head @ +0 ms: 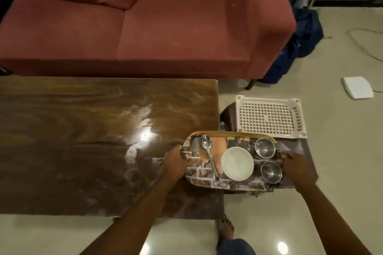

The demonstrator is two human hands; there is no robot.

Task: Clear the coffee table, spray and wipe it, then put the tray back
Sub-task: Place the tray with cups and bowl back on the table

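- Tray point(199, 174), brick-patterned with a wooden far rim, sits level between the two grips, over the right end of the tabletop point(83, 141) and reaching out past its edge; whether it rests on anything or is lifted cannot be told.
- Left grip point(176, 160) is clamped on the tray's left end, thumb over the rim.
- Right grip point(294, 163) is closed on the tray's right end, fingers curled onto the edge just beside the two cups.
- Just right of the left grip a metal spoon point(209, 155) lies on the tray, bowl end away from the person.
- Midway between the grips stands a white bowl point(237, 163), touching or almost touching the spoon's handle.
- Nearest the right grip stand two steel cups, one farther point(265, 148) and one closer point(271, 172).
- Beyond the right grip a white perforated basket point(269, 118) lies on a low dark stool point(226, 114).
- Left of the left grip the tabletop shows pale, streaky smears and a lamp's glare.
- Far beyond both grips stands a red sofa point(145, 27).
- Below the grips a bare foot point(224, 229) stands on the floor.
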